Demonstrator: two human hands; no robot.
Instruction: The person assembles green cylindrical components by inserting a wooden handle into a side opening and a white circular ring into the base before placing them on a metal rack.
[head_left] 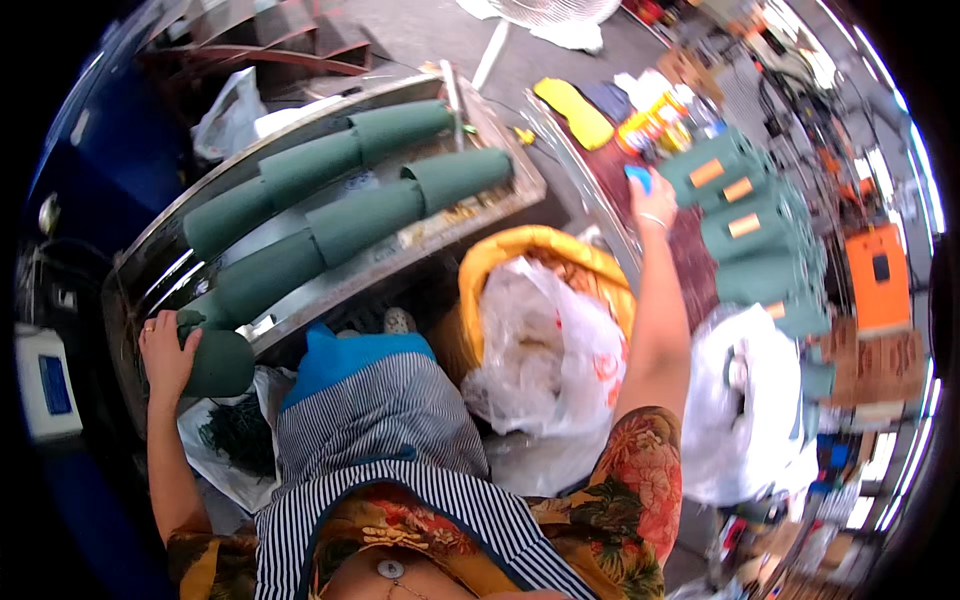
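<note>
My left hand (167, 352) is at the left end of a wooden tray (335, 285), its fingers on a dark green rounded, pot-like piece (222, 363). Two rows of nested green tapered pots (360, 218) lie on their sides in the tray. My right arm stretches out to a dark red tabletop (697, 280). There my right hand (652, 198) is closed on a small blue object (637, 177), whose kind I cannot make out. Just right of it are several green stacks (745, 190) with small orange labels (743, 226).
Between my arms stands a yellow-rimmed container (500, 243) lined with a clear plastic bag (535, 340). A white bag (745, 400) is right of my right arm. Another white bag (265, 485) with dark green strands sits below my left hand. A yellow pad (575, 112) lies beyond the table.
</note>
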